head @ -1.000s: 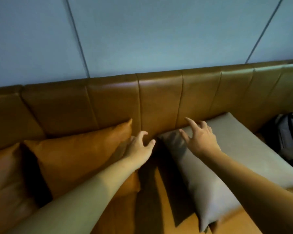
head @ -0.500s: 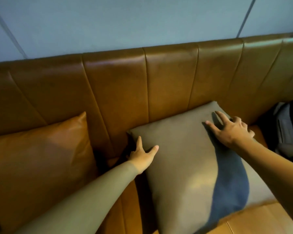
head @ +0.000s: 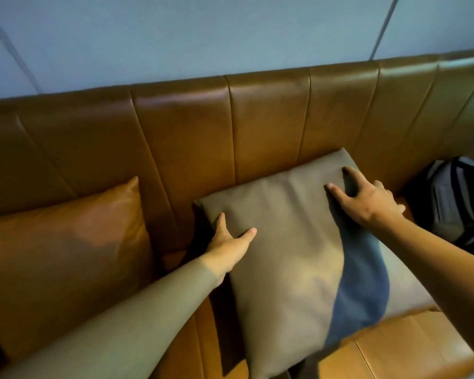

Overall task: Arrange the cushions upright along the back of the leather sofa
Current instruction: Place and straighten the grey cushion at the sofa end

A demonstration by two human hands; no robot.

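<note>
A grey cushion [head: 290, 250] lies tilted on the seat of the tan leather sofa [head: 268, 124], its top edge against the backrest. My left hand [head: 227, 244] grips the cushion's left edge, thumb on top and fingers behind it. My right hand [head: 367, 198] rests spread over the cushion's upper right corner, fingers curling round the edge. A tan leather cushion [head: 66, 250] leans upright against the backrest at the left, apart from the grey one.
A dark grey backpack [head: 454, 206] sits on the seat at the far right, close to my right hand. A blue-grey panelled wall [head: 203, 36] rises behind the sofa. Bare seat leather [head: 394, 354] shows in front of the grey cushion.
My view has shifted right and closer. My left hand left the tan cushion and took the grey cushion's left edge; my right hand slid to its upper right corner.
</note>
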